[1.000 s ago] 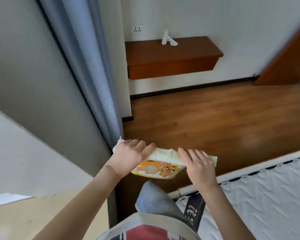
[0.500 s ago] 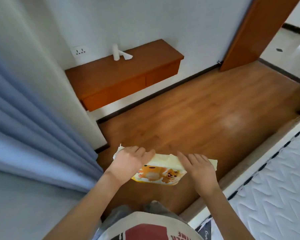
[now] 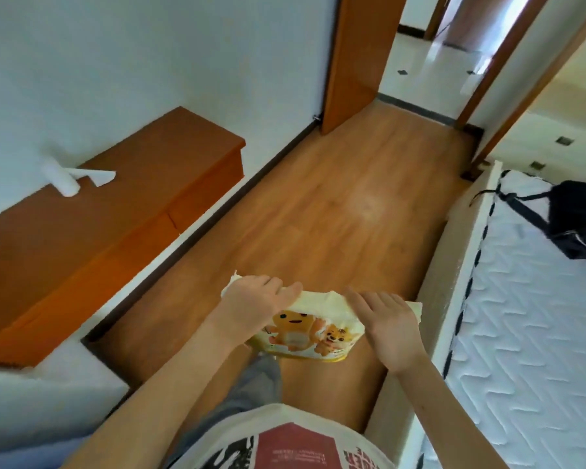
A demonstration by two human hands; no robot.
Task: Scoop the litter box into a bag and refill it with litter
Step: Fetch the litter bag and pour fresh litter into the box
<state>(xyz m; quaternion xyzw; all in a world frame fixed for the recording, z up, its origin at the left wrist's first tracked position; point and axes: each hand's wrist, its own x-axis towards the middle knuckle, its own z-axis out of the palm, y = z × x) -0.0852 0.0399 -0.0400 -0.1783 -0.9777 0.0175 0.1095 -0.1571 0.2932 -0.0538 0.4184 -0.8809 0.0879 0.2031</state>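
Both hands hold a yellow cartoon-printed litter bag [image 3: 305, 328] out over the wood floor [image 3: 335, 211]: the left hand [image 3: 256, 301] grips its top-left edge, the right hand [image 3: 388, 316] clasps the top-right. A black backpack [image 3: 579, 221] lies on the mattress [image 3: 528, 333]

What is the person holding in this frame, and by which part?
A yellow bag with cartoon animals, held in the air by its top edge: the left hand grips the left end, the right hand the right end, fingers curled over it.

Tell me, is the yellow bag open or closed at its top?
Cannot tell: both hands, left and right, cover the yellow bag's top.
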